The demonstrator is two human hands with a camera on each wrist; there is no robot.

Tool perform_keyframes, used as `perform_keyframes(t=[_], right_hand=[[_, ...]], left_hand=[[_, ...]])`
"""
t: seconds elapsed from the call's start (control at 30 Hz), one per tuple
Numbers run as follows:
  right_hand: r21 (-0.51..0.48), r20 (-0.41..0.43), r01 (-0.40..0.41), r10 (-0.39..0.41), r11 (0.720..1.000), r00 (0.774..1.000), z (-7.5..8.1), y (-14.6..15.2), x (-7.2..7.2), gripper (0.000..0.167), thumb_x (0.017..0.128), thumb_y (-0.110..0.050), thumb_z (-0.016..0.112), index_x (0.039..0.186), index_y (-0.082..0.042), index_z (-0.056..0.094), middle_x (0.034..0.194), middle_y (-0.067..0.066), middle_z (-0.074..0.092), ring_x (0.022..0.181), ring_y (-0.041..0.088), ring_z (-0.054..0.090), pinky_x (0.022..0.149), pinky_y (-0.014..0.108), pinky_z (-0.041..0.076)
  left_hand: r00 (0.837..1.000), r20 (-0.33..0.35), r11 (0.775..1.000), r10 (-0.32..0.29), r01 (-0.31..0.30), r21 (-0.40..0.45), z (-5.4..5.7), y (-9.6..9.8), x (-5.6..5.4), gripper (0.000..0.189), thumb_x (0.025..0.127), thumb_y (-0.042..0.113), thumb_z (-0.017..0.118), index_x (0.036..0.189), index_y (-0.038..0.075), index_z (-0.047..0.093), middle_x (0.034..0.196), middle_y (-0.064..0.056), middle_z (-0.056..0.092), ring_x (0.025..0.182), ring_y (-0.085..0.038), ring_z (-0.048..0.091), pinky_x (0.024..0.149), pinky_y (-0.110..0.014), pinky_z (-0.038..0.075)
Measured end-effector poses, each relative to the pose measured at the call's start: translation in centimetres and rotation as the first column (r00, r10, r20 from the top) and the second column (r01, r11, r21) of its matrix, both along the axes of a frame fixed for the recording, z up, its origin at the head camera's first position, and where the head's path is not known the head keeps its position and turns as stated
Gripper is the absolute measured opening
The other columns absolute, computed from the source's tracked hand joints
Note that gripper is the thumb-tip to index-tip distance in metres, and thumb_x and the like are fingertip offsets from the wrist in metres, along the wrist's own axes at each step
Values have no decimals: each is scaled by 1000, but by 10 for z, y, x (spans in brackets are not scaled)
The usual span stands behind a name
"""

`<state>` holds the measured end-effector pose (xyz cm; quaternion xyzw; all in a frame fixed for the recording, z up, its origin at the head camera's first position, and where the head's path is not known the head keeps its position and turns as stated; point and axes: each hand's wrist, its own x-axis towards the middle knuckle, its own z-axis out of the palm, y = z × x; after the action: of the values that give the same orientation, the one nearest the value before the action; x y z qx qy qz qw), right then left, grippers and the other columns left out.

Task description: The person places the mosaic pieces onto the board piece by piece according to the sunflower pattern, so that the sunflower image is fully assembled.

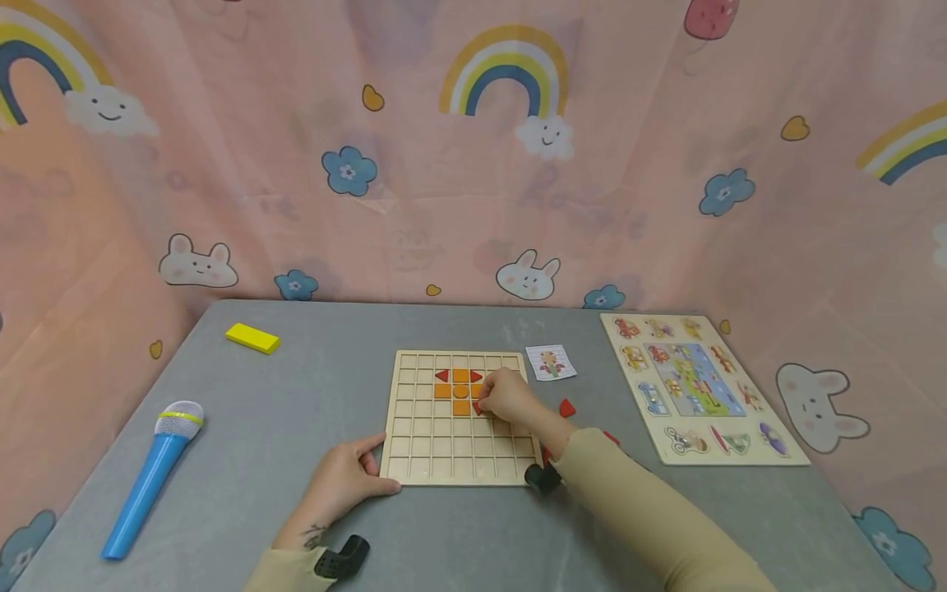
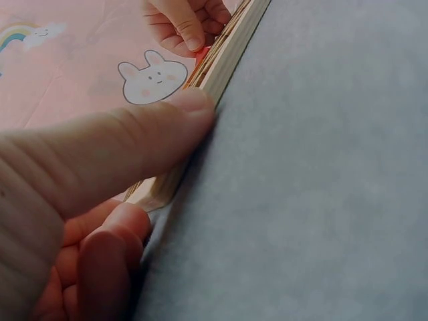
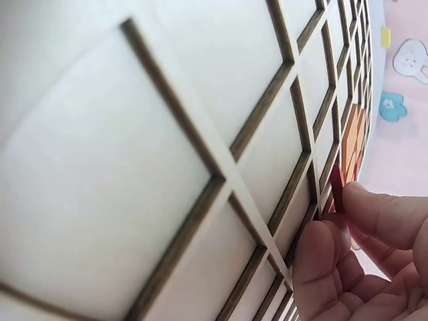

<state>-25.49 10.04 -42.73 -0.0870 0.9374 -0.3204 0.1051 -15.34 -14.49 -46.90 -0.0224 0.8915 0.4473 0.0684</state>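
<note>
A wooden grid board (image 1: 422, 470) lies on the grey table. My left hand (image 1: 342, 478) holds its near left corner, thumb along the front edge and fingers by the left side. Over the board's right half is my right hand (image 1: 512, 398). Its thumb and fingers pinch a small red piece (image 3: 338, 189) at a grid cell, just right of an orange square (image 1: 461, 408). More orange squares, one with a circle outline (image 1: 461, 391), and red triangles (image 1: 442, 376) sit in the upper cells. The right hand partly hides the cells there.
A small picture card (image 1: 551, 363) lies by the board's far right corner. Loose red pieces (image 1: 566, 409) are near the right forearm, partly covered. Farther right is a picture puzzle board (image 1: 644, 427). To the left lie a blue toy microphone (image 1: 151, 481) and a yellow block (image 1: 253, 338).
</note>
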Motion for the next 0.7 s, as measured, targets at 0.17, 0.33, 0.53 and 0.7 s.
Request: perform_keyframes(t=[0.17,0.33,0.53,0.7], right_hand=[[2,-3,-7,7,1000,1000,1,1,-1,14,77,-3,70,64,-4,63,64,2,55,59,14,45,52,23,35],[-44,9,10,-10,999,1000,19,14,-3,6,81,-9,67,81,-3,68,79,7,62,66,17,51,55,25,40],[8,-70,29,-28,1000,997,45,52,1,29,86,-10,61,113,0,64,98,16,62,81,24,55,62,31,46],[169,-78,11,2,986,997,38,83,12,30,85,-6,59,113,2,64,98,17,63,78,23,54,64,33,47]], left_hand=[[1000,2,1000,-1,1,3,0,0,0,80,57,17,87,129,5,55,59,-1,50,50,-13,43,46,-25,33],[1000,11,1000,0,0,4,1,0,0,80,57,17,87,129,4,55,59,-1,51,50,-13,42,46,-25,33],[1000,5,1000,0,0,5,2,1,0,80,57,16,87,129,3,54,58,-1,50,49,-13,42,46,-25,33],[1000,-6,1000,-2,2,-7,3,2,1,80,56,15,87,128,3,55,58,-1,50,49,-13,42,45,-25,33]])
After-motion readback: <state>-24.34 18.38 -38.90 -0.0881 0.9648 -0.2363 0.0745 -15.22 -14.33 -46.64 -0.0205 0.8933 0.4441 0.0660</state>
